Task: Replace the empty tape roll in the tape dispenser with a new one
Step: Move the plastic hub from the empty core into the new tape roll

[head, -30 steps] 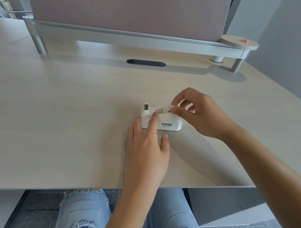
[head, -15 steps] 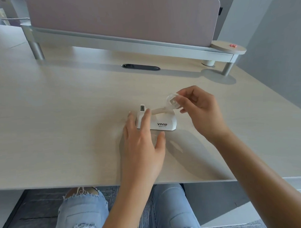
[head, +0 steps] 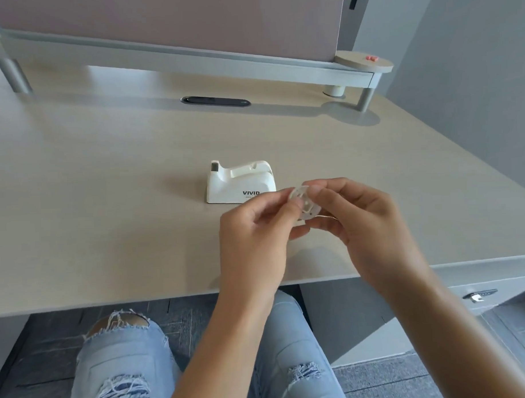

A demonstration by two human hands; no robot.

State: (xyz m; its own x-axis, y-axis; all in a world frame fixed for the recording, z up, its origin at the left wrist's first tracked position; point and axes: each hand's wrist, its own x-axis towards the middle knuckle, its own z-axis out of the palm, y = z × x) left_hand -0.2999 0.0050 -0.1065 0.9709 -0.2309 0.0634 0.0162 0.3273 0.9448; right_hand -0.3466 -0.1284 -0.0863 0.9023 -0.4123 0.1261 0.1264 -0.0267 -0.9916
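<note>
A pale tabletop [head: 106, 180] carries a raised shelf [head: 191, 61] at its far edge, backed by a pink partition [head: 174, 20]; a black slot [head: 215, 101] lies just before the shelf.

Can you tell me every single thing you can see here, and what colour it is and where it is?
tape dispenser: one, white, standing on the desk, nobody touching it
empty tape roll: one, clear whitish plastic, held up between both hands in front of the dispenser
desk: one, pale wood colour, fills the middle of the view
divider panel: one, pinkish, along the back of the desk
shelf rail: one, grey, under the panel on legs
cable slot: one, black, at the back of the desk
round disc: one, beige, right end of the rail, with a small pink thing on top
left hand: pinching the roll
right hand: pinching the roll
legs in jeans: two, light blue, ripped, under the desk
</note>
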